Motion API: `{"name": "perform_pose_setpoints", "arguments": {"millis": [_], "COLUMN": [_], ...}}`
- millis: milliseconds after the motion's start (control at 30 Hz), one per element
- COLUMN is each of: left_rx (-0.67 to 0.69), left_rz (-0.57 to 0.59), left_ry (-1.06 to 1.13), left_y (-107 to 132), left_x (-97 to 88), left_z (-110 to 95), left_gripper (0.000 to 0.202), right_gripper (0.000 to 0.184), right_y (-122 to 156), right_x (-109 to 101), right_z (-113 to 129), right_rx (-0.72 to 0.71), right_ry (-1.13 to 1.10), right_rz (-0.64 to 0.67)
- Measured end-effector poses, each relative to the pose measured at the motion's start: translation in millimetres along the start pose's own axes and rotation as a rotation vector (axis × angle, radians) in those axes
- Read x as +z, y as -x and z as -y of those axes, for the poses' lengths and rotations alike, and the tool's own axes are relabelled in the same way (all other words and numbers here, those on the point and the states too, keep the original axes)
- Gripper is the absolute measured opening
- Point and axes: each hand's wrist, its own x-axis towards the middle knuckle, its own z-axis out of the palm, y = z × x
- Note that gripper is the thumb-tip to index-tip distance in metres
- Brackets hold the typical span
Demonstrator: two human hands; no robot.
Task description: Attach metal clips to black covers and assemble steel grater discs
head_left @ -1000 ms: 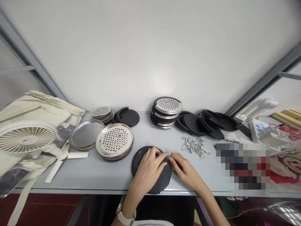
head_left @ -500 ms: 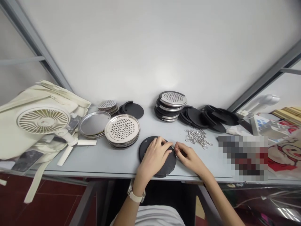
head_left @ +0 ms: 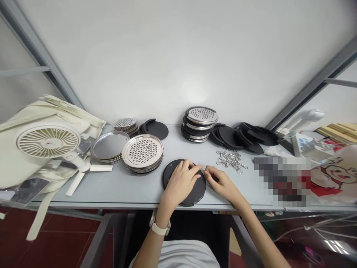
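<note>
A round black plastic disc (head_left: 195, 193) lies flat at the table's front edge. My left hand (head_left: 182, 182) rests over its top and holds it, fingers bent toward its right rim. At that rim my right hand (head_left: 221, 182) is closed in a pinch, thumb and forefinger together. A small shiny metal piece, apparently a wire clip (head_left: 202, 170), shows at those fingertips, partly hidden. Several loose wire clips (head_left: 231, 160) lie in a heap behind my right hand. Left of the disc stands a stack of round metal grater plates (head_left: 142, 152).
Plain metal discs (head_left: 108, 145) and small perforated plates (head_left: 125, 123) are stacked at the left. Black discs with grater plates form a pile (head_left: 201, 115) by the wall, with more black discs (head_left: 230, 137) beside it. A white fan (head_left: 48, 141) lies far left.
The view has shifted slightly. My left fingers have moved a little at the disc's right rim, and my right hand stays pinched beside it.
</note>
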Motion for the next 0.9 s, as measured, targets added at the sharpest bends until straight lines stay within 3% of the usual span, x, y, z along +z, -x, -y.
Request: {"name": "perform_pose_setpoints", "arguments": {"millis": [900], "left_rx": [0.001], "left_rz": [0.005], "left_ry": [-0.058], "left_y": [-0.8], "left_x": [1.4], "left_z": [-0.9], "left_gripper": [0.025], "right_gripper": [0.036], "right_y": [-0.2], "right_x": [-1.9], "right_z": [-1.8], "right_rx": [-0.020], "right_ry": [0.055], "right_rz": [0.034]}}
